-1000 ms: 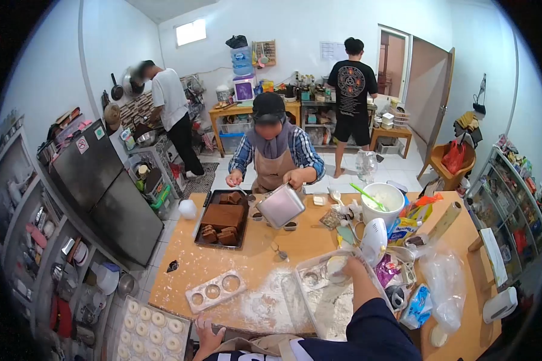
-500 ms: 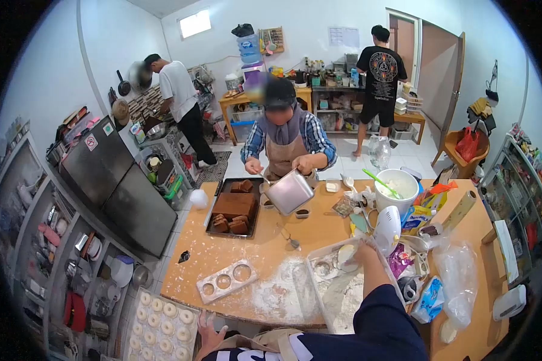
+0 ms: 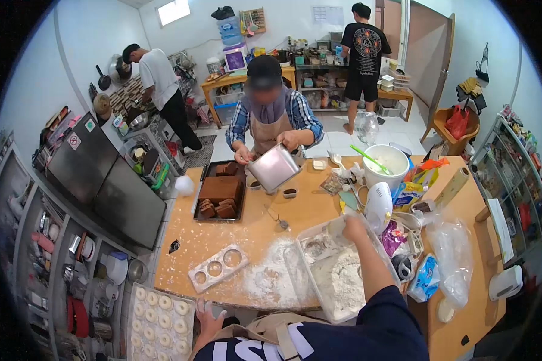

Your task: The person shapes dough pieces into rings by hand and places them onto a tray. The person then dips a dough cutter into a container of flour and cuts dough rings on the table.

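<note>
White-lettered shirt (image 3: 367, 337), right hand (image 3: 354, 229) over tub (image 3: 314, 286)

My navy sleeve (image 3: 394, 316) is soft matt cloth, and so is my beige apron (image 3: 265, 328). The dough tub (image 3: 311, 275) has smooth, whitish plastic walls around dry, powdery flour (image 3: 347, 281). My tabletop (image 3: 322, 207) looks like smooth wood. The pan (image 3: 274, 169) shows satin-bright metal; the bucket (image 3: 383, 180) is smooth white plastic, the bag (image 3: 453, 259) clear, glossy, crinkled plastic. The refrigerator (image 3: 87, 159) wears a dark, dull-sheened finish.
</note>
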Motion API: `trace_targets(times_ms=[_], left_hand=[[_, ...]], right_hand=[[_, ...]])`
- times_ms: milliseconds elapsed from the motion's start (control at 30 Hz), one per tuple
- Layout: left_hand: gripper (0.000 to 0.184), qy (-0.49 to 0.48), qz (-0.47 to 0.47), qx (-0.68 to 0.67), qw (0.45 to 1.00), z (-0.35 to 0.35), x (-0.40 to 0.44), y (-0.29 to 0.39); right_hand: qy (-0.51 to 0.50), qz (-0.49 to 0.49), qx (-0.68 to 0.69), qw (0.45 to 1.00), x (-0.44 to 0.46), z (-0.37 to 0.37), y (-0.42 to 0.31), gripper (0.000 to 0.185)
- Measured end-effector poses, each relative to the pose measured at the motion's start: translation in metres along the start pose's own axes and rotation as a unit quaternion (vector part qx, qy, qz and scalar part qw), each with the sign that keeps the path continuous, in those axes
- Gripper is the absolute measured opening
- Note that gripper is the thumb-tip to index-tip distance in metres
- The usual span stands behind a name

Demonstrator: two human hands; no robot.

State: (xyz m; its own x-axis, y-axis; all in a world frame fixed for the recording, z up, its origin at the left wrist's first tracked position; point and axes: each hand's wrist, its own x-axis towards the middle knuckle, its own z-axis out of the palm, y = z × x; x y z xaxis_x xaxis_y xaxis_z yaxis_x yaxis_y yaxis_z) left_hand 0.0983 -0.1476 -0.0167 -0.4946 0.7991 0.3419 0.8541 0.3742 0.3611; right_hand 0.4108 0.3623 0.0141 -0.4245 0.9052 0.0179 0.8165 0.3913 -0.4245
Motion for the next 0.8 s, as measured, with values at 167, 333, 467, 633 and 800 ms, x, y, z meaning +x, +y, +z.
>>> trace_targets(times_ms=[167, 333, 467, 633, 800], left_hand=[[0.063, -0.05, -0.065, -0.021, 0.996, -0.01, 0.017, 0.02], [0.065, -0.043, -0.026, 0.005, 0.999, 0.001, 0.017, 0.016], [0.066, -0.048, -0.023, -0.016, 0.998, -0.008, 0.019, 0.02], [0.065, -0.034, -0.035, -0.013, 0.999, -0.001, 0.01, 0.006], [0.064, -0.069, -0.05, -0.01, 0.996, -0.002, 0.007, 0.016]], right_hand=[[0.123, -0.04, 0.248, 0.96, -0.025, -0.044, -0.022, 0.037], [0.094, -0.043, 0.101, 0.989, -0.043, 0.006, -0.008, 0.03], [0.065, -0.01, 0.118, 0.991, -0.034, 0.015, -0.014, 0.031], [0.053, -0.049, 0.095, 0.993, -0.048, -0.048, -0.053, 0.032], [-0.001, -0.081, -0.074, 0.994, -0.027, 0.029, -0.021, 0.034]])
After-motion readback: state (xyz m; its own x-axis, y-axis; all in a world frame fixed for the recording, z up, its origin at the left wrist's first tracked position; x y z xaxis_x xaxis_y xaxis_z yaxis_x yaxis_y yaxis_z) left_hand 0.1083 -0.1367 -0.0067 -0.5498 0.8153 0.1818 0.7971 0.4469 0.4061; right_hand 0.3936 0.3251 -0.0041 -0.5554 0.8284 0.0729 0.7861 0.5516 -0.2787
